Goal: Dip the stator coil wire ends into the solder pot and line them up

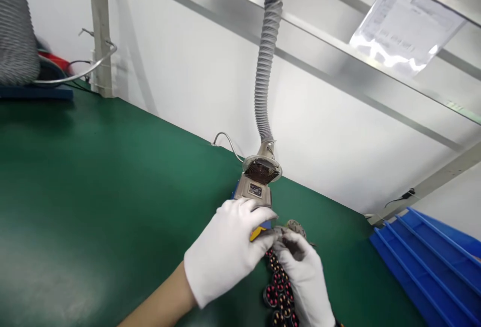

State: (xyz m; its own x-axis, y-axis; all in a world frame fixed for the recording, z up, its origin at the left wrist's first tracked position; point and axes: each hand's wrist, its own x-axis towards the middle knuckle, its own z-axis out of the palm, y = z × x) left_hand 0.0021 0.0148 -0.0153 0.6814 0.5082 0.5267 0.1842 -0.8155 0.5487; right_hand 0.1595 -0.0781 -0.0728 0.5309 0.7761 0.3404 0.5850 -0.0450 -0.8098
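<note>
Both my hands wear white gloves and meet low in the middle of the view. My left hand [229,249] has its fingers curled and pinched over a small yellow-and-blue tool [259,230]. My right hand [304,277] is closed too, its fingertips pinching a small dark part against the left fingers. Beneath them runs a row of several small round black parts with red centres [278,292] on the green mat [93,192]. Just beyond my hands stands a grey metal extraction nozzle [260,181] with a mesh mouth.
A ribbed grey hose [267,51] rises from the nozzle to the top of the frame. Blue plastic bins [432,262] stand at the right edge. A white wall panel backs the bench. A second ribbed hose [17,21] and cables sit at the far left.
</note>
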